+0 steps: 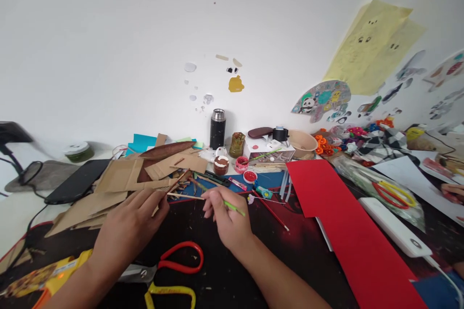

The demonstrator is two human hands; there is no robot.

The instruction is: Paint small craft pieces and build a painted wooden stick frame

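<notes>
My left hand (136,215) is closed on a thin brown stick (179,179) that slants up to the right. In my right hand (228,217) is a green-handled paintbrush (234,208), its bristle end pointing up-left near the brown stick. A pale thin stick (186,196) runs between both hands; which hand grips it is hard to tell. Just behind the hands are an open jar of brown paint (221,165), a jar of pinkish-red paint (241,164) and a red-filled lid (250,176). Scissors (181,270) with red and yellow handles lie in front.
Cardboard pieces (119,176) and a black phone (78,182) lie left. A yellow glue gun (54,275) rests at the front left. Rightward are red card (348,227) and a white power strip (395,227). A black bottle (218,130) stands behind. Another person's hand (453,193) shows far right.
</notes>
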